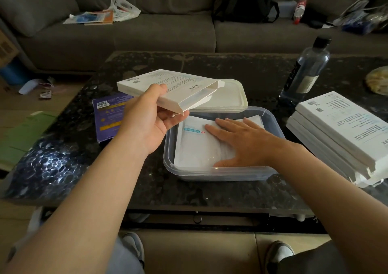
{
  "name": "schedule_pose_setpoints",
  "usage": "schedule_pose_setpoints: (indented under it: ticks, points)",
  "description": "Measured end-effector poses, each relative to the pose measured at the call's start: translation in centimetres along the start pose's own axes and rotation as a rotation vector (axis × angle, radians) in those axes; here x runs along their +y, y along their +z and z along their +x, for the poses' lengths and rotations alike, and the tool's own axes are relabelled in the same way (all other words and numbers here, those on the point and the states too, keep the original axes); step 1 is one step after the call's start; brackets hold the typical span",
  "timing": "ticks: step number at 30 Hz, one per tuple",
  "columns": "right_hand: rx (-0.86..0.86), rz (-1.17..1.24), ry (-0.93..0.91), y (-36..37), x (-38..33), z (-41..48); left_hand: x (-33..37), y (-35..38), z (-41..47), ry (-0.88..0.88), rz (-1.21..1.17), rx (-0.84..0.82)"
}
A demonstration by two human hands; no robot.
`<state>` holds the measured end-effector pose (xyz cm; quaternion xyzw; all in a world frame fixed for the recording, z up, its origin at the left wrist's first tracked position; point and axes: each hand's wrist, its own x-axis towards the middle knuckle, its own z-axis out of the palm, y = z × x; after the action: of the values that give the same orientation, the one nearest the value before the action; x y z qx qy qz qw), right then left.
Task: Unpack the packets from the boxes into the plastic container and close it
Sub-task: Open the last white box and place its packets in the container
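1. My right hand (241,141) lies flat with straight, slightly spread fingers, palm down on the packets (197,147). It presses on them and grips nothing.
2. My left hand (153,118) grips a flat white box (168,86) near its open end, thumb on the top face and fingers curled underneath.
3. That box is in the air, tilted, with its open end facing right, over the far-left corner of the plastic container (220,176). I cannot tell from here whether anything is inside it.
4. The packets are white, the top one with a teal label strip, and lie flat inside the container, filling most of its floor.
5. The container is clear, rectangular and uncovered, and sits on the dark speckled worktop (189,194) in front of me.
6. Its whitish lid (231,95) lies flat on the worktop just behind it, partly under the held box.
7. A stack of boxes (336,126), white and printed, sits on the worktop to the right of the container.
8. A purple box (109,118) lies flat to the left, and a dark-capped bottle (304,72) stands at the far right.
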<state>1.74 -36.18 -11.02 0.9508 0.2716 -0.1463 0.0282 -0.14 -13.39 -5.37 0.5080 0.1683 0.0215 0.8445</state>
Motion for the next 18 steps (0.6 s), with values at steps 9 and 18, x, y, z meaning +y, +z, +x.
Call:
schedule_pose_setpoints:
  ticks: [9,18]
  points:
    - [-0.001,0.000,0.003,-0.1,-0.1,-0.1,-0.2,-0.3,-0.2,0.008,0.011,-0.008]
    - [0.086,0.117,-0.018,-2.0,-2.5,0.9,-0.2,-0.2,-0.1,0.028,0.004,-0.016]
